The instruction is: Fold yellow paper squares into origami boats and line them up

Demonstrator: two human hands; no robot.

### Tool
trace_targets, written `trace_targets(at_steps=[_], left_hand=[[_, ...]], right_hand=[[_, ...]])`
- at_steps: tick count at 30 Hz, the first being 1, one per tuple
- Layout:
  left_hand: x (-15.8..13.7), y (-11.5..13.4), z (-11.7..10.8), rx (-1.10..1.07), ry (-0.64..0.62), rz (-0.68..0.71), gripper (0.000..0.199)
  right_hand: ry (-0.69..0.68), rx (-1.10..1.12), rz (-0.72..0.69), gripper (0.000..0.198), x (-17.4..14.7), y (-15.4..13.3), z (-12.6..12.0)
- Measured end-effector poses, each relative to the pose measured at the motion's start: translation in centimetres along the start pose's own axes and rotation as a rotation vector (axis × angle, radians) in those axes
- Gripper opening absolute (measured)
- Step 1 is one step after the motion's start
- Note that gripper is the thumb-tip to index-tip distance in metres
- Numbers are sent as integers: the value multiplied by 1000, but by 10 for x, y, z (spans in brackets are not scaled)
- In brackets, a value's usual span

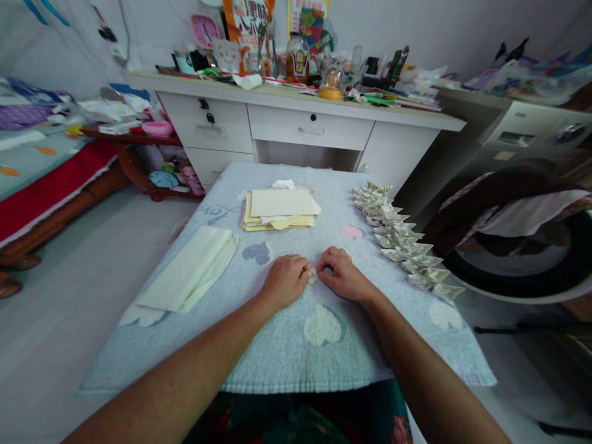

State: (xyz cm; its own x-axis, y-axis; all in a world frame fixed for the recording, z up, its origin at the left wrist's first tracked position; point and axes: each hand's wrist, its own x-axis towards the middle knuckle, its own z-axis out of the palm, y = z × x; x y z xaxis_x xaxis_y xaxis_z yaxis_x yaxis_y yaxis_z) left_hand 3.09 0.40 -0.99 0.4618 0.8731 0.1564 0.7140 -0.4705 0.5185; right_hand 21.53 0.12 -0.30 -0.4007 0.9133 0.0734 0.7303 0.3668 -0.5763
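Note:
Over the middle of the cloth-covered table [277, 364], my left hand [287, 280] and my right hand [343, 274] come close together. Between their fingertips shows a small pale piece of paper [313, 277], mostly hidden by the fingers. Both hands are closed in a pinch on it. Beyond them lies a stack of cream and yellow paper sheets [282, 203]. Left of my left hand rests a folded pale green sheet [189, 268]. Several folded paper boats [398, 237] stand in a close row along the table's right side.
A white desk [309, 126] crowded with jars, a pink clock [205, 31] and papers stands behind the table. To the right is a washing machine [522, 185] with cloth hanging from its door opening. A bed [60, 166] and a low wooden shelf [134, 137] are on the left.

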Motion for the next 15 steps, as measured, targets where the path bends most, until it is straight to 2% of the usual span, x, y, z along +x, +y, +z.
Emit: trace_targets(at_steps=[9, 15], left_hand=[[-4, 2, -1, 44, 23, 29, 8], [-6, -3, -2, 104, 15, 10, 13]], right_hand=[[-21, -141, 8, 10, 1, -11, 1], [-66, -188, 37, 11, 5, -16, 0]])
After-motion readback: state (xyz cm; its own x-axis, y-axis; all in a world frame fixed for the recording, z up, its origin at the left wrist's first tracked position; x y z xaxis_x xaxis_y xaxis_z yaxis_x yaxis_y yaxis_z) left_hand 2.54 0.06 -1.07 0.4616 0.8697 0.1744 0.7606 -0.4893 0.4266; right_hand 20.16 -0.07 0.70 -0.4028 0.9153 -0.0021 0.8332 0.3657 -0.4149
